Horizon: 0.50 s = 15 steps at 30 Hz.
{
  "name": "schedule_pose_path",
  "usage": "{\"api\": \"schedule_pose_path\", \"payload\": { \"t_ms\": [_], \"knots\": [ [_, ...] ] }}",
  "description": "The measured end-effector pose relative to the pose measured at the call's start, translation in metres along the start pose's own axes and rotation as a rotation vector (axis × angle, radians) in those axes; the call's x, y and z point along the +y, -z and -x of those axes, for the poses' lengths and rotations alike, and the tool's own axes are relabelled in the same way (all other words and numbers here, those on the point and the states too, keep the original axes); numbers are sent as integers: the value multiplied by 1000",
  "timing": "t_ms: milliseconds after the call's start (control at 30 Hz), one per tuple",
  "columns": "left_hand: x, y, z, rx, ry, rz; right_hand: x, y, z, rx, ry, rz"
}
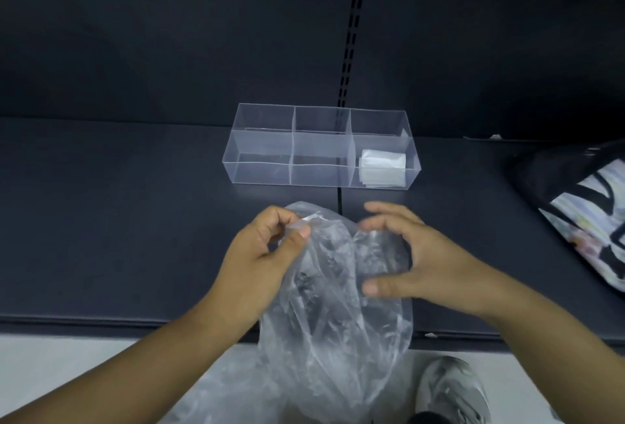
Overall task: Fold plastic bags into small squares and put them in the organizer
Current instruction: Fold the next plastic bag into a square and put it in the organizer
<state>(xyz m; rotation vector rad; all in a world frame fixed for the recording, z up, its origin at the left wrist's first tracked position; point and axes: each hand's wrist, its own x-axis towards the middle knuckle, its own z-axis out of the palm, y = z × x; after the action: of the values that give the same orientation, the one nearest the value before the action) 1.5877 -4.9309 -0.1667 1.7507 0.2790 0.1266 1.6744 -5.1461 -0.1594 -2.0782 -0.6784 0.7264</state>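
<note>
patterned bag (pixel 588 220): cut by right edge; shoe (pixel 449 390): cut by bottom edge; plastic bag (pixel 338 315): base blurred

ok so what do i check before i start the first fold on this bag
1. Left hand pinches the plastic bag at its top edge: ok.
2. Right hand grip: cannot tell; its fingers and thumb touch the bag.
3. Bag flattened: not ok; it is crumpled and hangs past the front edge of the shelf.
4. Shelf room to lay it flat: ok; bare surface shows left of the hands.
5. Organizer has a free compartment: ok; only the front right one holds folded bags.
</note>
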Motion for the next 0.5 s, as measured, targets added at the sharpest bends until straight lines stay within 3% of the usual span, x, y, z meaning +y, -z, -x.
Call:
{"api": "schedule_pose_path", "payload": {
  "t_ms": [133,267,500],
  "knots": [
    [0,6,-3,-14,52,56,9,-2,-7,31,-108,-244],
    [-7,14,-7,76,37,12,22,9,0,-9,-62,-530],
    [-21,11,-1,247,48,-60,27,33,6,331,-199,-863]
  ]
}}
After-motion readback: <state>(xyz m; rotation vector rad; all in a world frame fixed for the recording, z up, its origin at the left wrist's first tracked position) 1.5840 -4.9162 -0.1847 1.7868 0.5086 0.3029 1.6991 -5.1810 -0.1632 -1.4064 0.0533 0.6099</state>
